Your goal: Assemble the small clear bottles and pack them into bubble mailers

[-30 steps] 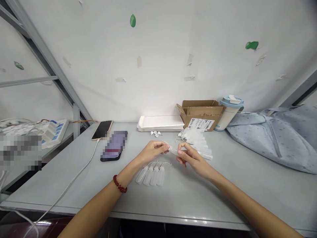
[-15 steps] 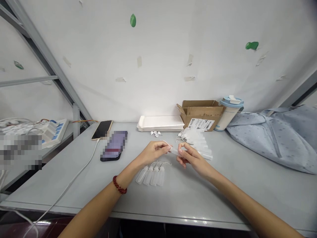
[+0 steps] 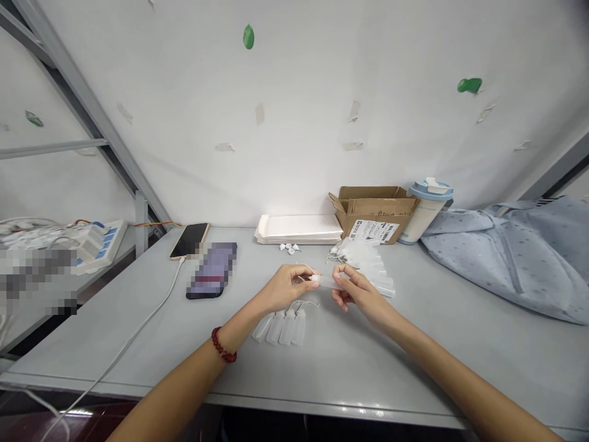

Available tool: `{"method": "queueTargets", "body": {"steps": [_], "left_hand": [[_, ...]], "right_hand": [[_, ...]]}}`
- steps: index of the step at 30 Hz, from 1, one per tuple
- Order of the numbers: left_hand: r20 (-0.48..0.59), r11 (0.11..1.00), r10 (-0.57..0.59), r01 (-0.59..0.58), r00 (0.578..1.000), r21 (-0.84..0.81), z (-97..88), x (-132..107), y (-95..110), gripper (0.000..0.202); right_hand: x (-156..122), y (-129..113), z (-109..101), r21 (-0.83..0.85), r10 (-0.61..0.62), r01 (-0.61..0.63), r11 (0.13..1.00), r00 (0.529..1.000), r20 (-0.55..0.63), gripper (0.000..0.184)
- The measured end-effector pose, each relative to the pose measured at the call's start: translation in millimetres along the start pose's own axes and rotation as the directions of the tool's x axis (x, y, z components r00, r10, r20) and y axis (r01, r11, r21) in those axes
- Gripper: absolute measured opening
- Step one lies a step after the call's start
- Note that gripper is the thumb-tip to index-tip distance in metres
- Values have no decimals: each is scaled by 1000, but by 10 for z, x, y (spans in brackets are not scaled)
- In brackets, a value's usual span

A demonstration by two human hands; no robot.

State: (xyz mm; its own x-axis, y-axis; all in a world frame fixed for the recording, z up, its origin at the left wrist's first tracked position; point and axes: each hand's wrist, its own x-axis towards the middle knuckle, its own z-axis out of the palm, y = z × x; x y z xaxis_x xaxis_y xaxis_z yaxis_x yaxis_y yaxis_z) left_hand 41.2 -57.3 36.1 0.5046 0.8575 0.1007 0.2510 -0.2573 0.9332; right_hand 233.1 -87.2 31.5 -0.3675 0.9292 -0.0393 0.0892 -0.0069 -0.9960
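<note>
Between my two hands lies a small translucent plastic bottle (image 3: 327, 282), held sideways above the table. My left hand (image 3: 284, 288) pinches the white cap (image 3: 315, 278) at its neck end between thumb and fingers; a thin tube shows by these fingers. With thumb and fingertips, my right hand (image 3: 356, 293) grips the bottle's other end. Just below my left hand, several similar bottles (image 3: 289, 326) lie side by side in a row, their thin curved tubes pointing away from me. Behind my right hand is a pile of more translucent bottles (image 3: 368, 261).
Several small white pieces (image 3: 289, 248) sit before a stack of white envelopes (image 3: 299, 228). A cardboard box (image 3: 377, 212), a lidded cup (image 3: 423, 212) and a pale blue bag (image 3: 501, 258) stand right. Two phones (image 3: 191, 240) (image 3: 214, 270) and a white cable (image 3: 151, 316) lie left.
My left fingers have shifted slightly on the bottle's neck end, and the white cap now shows more clearly between them. My right hand has moved slightly right, keeping its grip.
</note>
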Motion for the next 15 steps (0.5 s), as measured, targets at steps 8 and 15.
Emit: {"method": "queueTargets", "body": {"steps": [8,15], "left_hand": [[-6,998,-16,16,1000,-62,-1,14,-20,33],[33,992,-91,94,995,-79,-16,26,-50,43]], "right_hand": [[-2,57,-10,-374,-207,147,916,970,-127,28],[2,69,-19,-359,-236,170,918,961,-148,23]]}}
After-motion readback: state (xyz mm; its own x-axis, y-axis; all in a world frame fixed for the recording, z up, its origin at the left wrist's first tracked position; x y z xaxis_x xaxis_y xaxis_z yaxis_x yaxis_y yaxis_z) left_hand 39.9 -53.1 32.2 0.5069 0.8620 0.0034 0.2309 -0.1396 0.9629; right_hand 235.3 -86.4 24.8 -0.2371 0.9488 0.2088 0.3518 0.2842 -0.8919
